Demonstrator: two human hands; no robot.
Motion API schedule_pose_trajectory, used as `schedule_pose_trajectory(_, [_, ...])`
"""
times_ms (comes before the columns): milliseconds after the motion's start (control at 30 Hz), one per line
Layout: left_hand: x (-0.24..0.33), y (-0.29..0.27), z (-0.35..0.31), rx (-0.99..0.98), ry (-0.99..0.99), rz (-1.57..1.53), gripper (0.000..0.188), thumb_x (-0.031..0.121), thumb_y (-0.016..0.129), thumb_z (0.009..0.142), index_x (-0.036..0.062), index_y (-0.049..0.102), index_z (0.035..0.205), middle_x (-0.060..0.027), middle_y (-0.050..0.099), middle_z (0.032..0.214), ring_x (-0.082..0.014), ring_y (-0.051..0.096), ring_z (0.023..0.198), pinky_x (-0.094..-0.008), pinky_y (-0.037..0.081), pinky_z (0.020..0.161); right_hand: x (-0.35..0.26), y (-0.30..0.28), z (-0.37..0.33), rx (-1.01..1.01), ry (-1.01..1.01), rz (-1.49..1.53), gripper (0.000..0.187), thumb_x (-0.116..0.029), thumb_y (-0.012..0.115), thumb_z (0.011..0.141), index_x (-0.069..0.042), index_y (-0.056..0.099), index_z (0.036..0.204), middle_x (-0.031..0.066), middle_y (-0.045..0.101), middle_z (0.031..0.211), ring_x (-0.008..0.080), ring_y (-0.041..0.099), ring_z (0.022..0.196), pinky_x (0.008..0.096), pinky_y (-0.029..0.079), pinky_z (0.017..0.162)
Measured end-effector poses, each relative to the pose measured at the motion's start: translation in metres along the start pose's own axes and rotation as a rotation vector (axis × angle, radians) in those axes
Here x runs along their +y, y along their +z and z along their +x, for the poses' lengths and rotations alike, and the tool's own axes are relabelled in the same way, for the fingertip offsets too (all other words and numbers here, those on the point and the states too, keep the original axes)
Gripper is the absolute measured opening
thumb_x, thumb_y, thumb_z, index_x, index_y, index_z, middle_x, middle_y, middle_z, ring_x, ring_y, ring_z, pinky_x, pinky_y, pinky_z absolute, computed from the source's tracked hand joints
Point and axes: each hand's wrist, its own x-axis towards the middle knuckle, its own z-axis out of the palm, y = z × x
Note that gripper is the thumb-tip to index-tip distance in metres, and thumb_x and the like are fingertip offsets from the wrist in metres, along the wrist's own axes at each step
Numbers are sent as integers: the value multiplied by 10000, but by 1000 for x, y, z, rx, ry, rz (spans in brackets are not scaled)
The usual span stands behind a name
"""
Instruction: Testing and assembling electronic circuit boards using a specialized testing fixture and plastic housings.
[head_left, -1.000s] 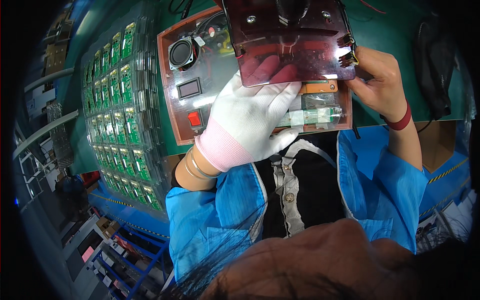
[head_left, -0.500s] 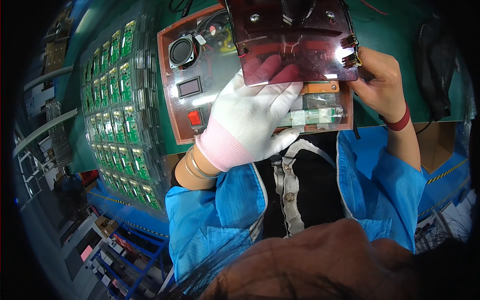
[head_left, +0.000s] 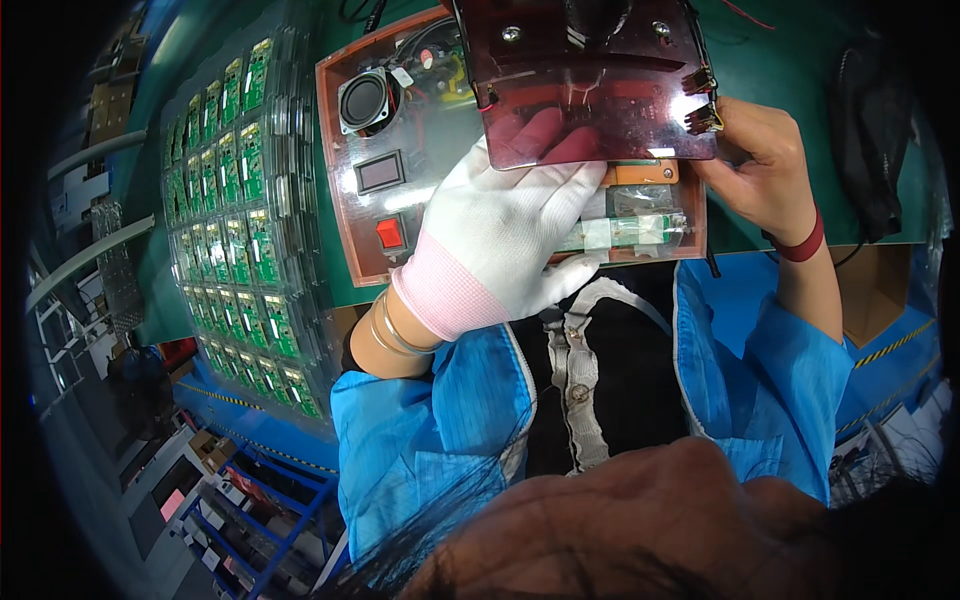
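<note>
My left hand (head_left: 505, 225), in a white glove with a pink cuff, lies palm down on the clear-topped test box (head_left: 355, 220), fingers stretched forward. Its fingertips show through a dark red see-through plate (head_left: 590, 110) raised above the box. Close to the thumb, a green strip (head_left: 640, 230) with pieces of clear tape runs along the box's near edge. My bare right hand (head_left: 765, 165), a red band at its wrist, is curled at the right edge of the plate, next to some small wired contacts (head_left: 703, 120). Its fingertips are hidden, and what they hold cannot be made out.
On the box sit a round speaker (head_left: 364, 101), a small display window (head_left: 379, 172) and a red switch (head_left: 390, 234). Stacked clear trays of green circuit boards (head_left: 228, 250) stand at the left. A black pouch (head_left: 868, 140) lies on the green table at the right.
</note>
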Motion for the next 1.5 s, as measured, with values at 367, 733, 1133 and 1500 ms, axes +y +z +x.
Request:
schedule_pose_trajectory(367, [0,1,0,0,-3,-1,715,368,746,744,47,560,1355,-113,616,1318,-320,510,1305,-469,371,1136,-5,-2,1,-1,-15,-47,92,20,739,777,19,688,853,65,660,762,153,538,574,254,435,524])
schedule_pose_trajectory(733, [0,1,1,2,-2,1,695,370,735,758,43,564,1346,-110,614,1322,-305,521,1295,-468,365,1137,-3,0,-1,12,-4,-71,89,27,731,773,21,682,848,61,652,751,151,514,565,251,420,520])
schedule_pose_trajectory(1133, [-1,2,1,14,4,-3,675,379,723,779,42,567,1342,-99,637,1291,-287,552,1260,-456,372,1122,-2,3,-2,48,0,-102,93,20,731,766,19,680,843,61,640,730,154,491,551,255,392,509])
schedule_pose_trajectory(1500, [-1,1,0,5,0,-11,672,397,711,787,45,569,1342,-90,652,1266,-280,580,1223,-451,373,1118,-3,4,-1,79,11,-128,103,27,736,743,24,680,830,55,628,713,153,481,547,251,386,509])
